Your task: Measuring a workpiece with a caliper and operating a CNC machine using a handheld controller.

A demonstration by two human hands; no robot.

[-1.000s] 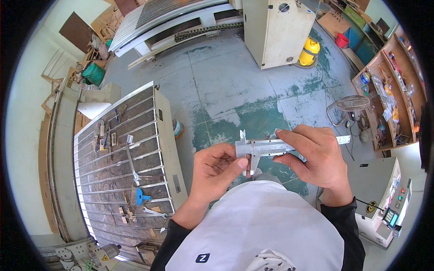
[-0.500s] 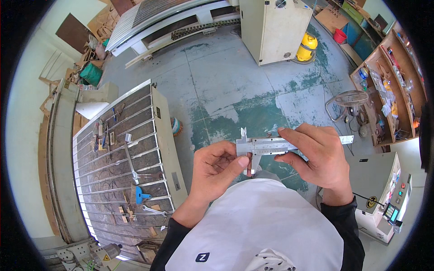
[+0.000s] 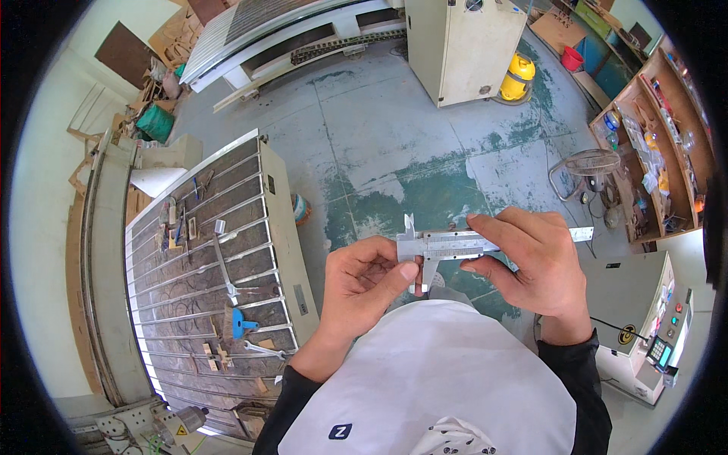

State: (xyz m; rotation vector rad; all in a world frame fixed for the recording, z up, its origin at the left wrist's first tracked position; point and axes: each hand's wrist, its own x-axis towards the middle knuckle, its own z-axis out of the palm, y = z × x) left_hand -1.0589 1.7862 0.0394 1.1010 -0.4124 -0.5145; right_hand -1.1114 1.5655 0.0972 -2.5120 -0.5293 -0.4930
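Observation:
A silver vernier caliper lies level in front of my chest, its long jaws pointing down toward me. My left hand is closed at the left end, with the thumb against the fixed jaw and the fingers curled behind. Between the jaws shows a narrow brownish strip; whether it is a fingertip or a small piece, I cannot tell. With thumb and fingers, my right hand grips the caliper's beam and slide from the right. The beam's end sticks out past the knuckles.
To the left stands a slatted machine bed bearing a blue brush, a wrench and wood bits. A control cabinet is at right, near a floor fan and wooden shelves. A yellow vacuum stands farther off.
Both hands keep the same hold on the caliper. The surroundings have shifted slightly in the picture as my head moved.

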